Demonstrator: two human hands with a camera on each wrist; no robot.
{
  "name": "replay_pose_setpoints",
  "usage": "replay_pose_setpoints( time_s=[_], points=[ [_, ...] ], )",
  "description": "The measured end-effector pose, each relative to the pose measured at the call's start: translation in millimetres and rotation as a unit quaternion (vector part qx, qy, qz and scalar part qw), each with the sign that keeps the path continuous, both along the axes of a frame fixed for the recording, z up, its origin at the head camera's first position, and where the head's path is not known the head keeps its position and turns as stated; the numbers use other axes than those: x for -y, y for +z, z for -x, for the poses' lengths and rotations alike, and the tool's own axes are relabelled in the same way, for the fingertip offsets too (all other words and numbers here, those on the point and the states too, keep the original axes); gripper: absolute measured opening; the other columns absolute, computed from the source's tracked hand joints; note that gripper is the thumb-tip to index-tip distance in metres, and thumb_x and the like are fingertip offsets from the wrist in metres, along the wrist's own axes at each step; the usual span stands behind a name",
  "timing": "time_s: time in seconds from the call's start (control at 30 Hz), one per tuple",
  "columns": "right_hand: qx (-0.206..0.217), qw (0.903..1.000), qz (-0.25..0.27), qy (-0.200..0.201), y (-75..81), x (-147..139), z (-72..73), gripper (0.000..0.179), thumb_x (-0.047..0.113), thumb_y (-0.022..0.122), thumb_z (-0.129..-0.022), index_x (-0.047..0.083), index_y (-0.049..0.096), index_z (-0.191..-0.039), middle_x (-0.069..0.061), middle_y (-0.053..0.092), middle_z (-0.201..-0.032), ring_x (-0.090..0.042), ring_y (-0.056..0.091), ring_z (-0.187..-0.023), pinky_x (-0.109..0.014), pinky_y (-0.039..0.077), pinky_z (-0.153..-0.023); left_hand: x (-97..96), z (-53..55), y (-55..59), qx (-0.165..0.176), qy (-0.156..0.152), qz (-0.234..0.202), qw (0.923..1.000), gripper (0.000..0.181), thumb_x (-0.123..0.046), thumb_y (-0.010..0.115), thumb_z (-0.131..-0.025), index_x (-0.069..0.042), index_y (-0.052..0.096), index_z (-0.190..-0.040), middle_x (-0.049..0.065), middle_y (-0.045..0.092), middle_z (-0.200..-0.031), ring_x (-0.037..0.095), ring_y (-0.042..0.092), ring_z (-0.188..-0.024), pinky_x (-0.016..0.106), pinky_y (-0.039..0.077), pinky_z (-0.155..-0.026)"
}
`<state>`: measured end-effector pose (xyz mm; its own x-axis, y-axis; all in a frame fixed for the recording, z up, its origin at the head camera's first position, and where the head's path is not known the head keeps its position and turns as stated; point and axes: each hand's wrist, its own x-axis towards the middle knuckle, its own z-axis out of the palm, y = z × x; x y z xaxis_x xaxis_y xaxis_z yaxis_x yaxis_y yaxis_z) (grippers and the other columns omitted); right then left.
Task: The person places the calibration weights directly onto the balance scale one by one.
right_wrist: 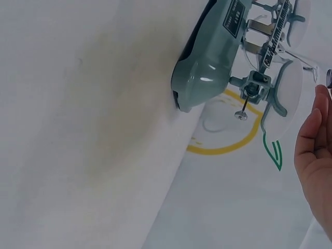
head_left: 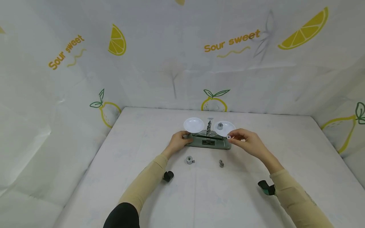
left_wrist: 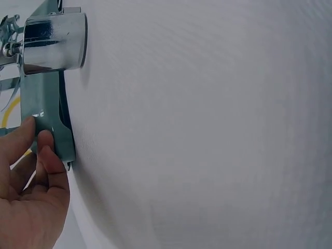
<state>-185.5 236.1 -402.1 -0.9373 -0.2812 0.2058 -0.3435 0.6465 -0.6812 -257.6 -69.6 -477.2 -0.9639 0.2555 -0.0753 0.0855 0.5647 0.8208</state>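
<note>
A green balance scale (head_left: 208,144) with two white pans stands towards the back of the table. My left hand (head_left: 178,141) grips the left end of its base, with thumb and fingers about the green edge (left_wrist: 44,111) in the left wrist view. My right hand (head_left: 247,142) pinches a small metal weight (head_left: 228,137) at the front rim of the right pan (head_left: 227,130). Only a sliver of that weight (right_wrist: 329,79) shows in the right wrist view. Another metal weight (head_left: 220,126) stands on the right pan. The left pan (head_left: 194,125) holds nothing.
A larger cylindrical weight (head_left: 189,160) stands on the table in front of the scale, a tiny one (head_left: 193,161) beside it. Two small weights (head_left: 221,164) are further right. White sheeting (head_left: 159,72) with lemon prints rises behind the table (head_left: 242,196).
</note>
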Motion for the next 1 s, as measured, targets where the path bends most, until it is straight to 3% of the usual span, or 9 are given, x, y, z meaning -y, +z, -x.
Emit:
replay_pose_setpoints(
  time_s=[0.23, 0.47, 0.67, 1.0],
  points=[
    [-0.011, 0.9996, 0.003, -0.026, 4.4, 4, 10.7, 0.022, 0.011, 0.071, -0.095, -0.001, 0.072, -0.114, -0.016, 0.071, -0.104, 0.0, 0.054, -0.086, -0.02, 0.049, -0.074, 0.3, 1.4, -0.9, 0.016, -0.001, -0.017, 0.9997, 0.046, -0.018, 0.072, -0.095, 0.001, 0.062, -0.135, 0.017, 0.075, -0.099, 0.01, 0.064, -0.075, 0.017, 0.047, -0.065],
    [-0.013, 0.9983, -0.001, -0.057, 3.6, 10, 22.9, 0.023, 0.012, 0.07, -0.096, -0.004, 0.072, -0.114, -0.022, 0.072, -0.108, -0.024, 0.062, -0.093, -0.018, 0.047, -0.073, -0.5, 1.9, -2.2, 0.011, -0.002, -0.021, 0.9997, 0.045, -0.016, 0.071, -0.095, 0.003, 0.061, -0.135, 0.017, 0.075, -0.097, 0.007, 0.065, -0.071, 0.016, 0.048, -0.064],
    [-0.031, 0.9964, -0.013, -0.077, -1.8, 11, 36.6, 0.023, 0.007, 0.069, -0.095, -0.009, 0.071, -0.113, -0.028, 0.072, -0.107, -0.042, 0.065, -0.099, -0.031, 0.049, -0.075, 0.2, 0.5, -0.1, 0.007, -0.003, -0.024, 0.9997, 0.046, -0.015, 0.071, -0.094, 0.003, 0.06, -0.135, 0.017, 0.076, -0.095, 0.007, 0.065, -0.071, 0.016, 0.047, -0.064],
    [-0.043, 0.9936, -0.075, -0.072, -2.8, 18, 46.0, 0.025, 0.008, 0.07, -0.095, -0.008, 0.073, -0.114, -0.028, 0.074, -0.109, -0.038, 0.057, -0.092, -0.035, 0.039, -0.076, 0.0, -0.3, -0.8, 0.011, -0.003, -0.032, 0.9994, 0.045, -0.014, 0.071, -0.094, 0.004, 0.06, -0.135, 0.016, 0.075, -0.094, 0.007, 0.065, -0.071, 0.016, 0.048, -0.064]
  ],
)
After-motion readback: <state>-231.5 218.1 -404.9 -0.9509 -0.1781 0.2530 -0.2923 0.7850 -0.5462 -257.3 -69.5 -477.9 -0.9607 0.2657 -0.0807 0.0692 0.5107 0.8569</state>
